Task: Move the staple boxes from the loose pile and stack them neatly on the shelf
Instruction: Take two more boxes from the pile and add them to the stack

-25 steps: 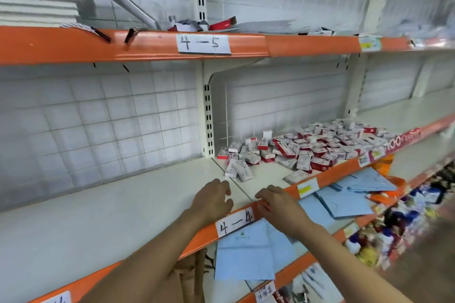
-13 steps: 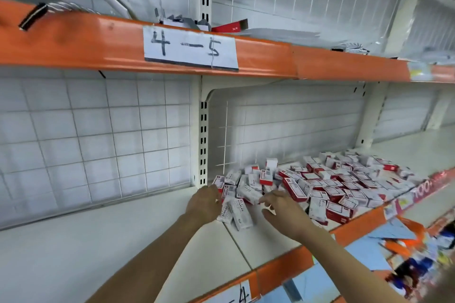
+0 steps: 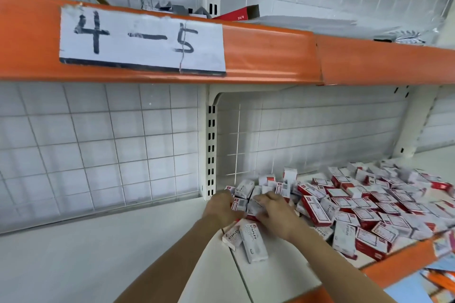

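A loose pile of red-and-white staple boxes (image 3: 364, 209) covers the right part of the white shelf (image 3: 98, 253). My left hand (image 3: 221, 206) and my right hand (image 3: 275, 214) are both at the pile's left end, backs towards me. The fingers of each curl over small boxes, with one box (image 3: 240, 204) standing between the two hands. My fingertips are hidden among the boxes. Two white boxes marked STAPLES (image 3: 253, 241) lie flat on the shelf just below my wrists.
An orange upper shelf edge (image 3: 270, 56) with a paper label "4-5" (image 3: 140, 39) hangs close overhead. A white slotted post (image 3: 210, 145) and wire grid back (image 3: 98, 142) stand behind. Blue envelopes (image 3: 413, 288) lie on the lower shelf at the bottom right.
Both hands have moved from the shelf's front edge forward into the left end of the pile. My head has come closer and lower, so the upper shelf edge looms larger.
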Tool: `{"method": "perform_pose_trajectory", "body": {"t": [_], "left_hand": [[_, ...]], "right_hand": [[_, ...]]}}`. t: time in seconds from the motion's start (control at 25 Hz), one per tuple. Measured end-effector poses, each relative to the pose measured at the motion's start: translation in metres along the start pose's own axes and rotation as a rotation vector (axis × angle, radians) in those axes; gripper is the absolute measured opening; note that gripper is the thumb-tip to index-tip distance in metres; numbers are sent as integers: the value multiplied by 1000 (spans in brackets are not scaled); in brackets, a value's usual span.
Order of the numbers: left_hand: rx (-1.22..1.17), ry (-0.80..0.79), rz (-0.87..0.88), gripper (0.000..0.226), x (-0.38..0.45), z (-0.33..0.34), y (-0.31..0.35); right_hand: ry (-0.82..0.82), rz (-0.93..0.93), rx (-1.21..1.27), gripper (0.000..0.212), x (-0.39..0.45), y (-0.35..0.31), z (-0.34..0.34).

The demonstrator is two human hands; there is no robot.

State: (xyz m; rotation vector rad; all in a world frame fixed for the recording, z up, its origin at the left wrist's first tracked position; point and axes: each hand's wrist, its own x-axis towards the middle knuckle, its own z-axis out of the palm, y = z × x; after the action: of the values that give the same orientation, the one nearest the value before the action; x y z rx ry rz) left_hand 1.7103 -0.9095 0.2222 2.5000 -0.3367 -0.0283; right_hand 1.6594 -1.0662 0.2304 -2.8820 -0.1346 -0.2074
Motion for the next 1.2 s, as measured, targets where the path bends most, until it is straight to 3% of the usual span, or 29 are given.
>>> {"method": "perform_pose_trajectory", "body": {"t": [0.12, 0.24, 0.44, 0.72, 0.88, 1.0, 1.12, 1.2], "left_hand": [[72, -25, -7, 68, 4, 8, 8], [133, -23, -29, 62, 6, 10, 12], [150, -43, -31, 50, -3, -1, 7], [109, -144, 32, 55, -32, -24, -14], [172, -116, 2, 45, -45, -28, -17], [164, -80, -72, 33, -56, -31, -19], [128, -33, -163, 29, -71, -42, -29], [76, 38, -226, 27, -88, -53, -36]], "right_hand": [[-147, -40, -111, 56, -7, 8, -10], [-274, -29, -170, 51, -14, 17, -20], [-222, -68, -162, 33, -6, 11, -24], [-182, -71, -241, 48, 9, -3, -8], [-255, -73, -149, 53, 13, -4, -8], [-198, -151, -62, 46, 12, -7, -9], [-75, -179, 307, 38, 9, -14, -12], [-100, -168, 575, 37, 8, -25, -13]]}}
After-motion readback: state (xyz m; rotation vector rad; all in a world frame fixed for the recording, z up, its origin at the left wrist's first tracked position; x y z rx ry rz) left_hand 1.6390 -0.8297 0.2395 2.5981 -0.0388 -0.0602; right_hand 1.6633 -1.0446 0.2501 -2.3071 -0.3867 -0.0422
